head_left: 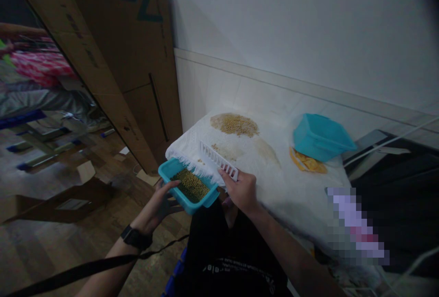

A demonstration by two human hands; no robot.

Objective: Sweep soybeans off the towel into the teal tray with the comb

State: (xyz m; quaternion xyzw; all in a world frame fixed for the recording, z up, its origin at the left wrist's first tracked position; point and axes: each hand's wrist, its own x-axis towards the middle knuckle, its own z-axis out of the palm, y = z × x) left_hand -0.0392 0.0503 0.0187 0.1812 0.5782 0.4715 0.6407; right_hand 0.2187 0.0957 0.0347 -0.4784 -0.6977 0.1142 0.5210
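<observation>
My left hand [163, 203] is closed on the near left rim of a turquoise plastic container [192, 207], its thumb over the edge. Inside lie many small yellowish beans [190, 183], like soybeans. The container is held at the table's edge, under the cloth's fringe. My right hand [243, 191] grips one end of a white slotted plastic strip [214, 156], which slants across the white cloth [295, 196]. A few loose beans [201, 162] rest on the cloth between strip and container. Farther back is a larger bean pile [235, 124] with paler grains around it.
A second turquoise container [320, 137] stands at the right, partly on a yellow packet [307, 160]. Pale powdery grains [267, 150] lie mid-table. A tall cardboard box [137, 68] rises at the left. Behind the table is a white wall [291, 27]. A black object [394, 182] is on the right.
</observation>
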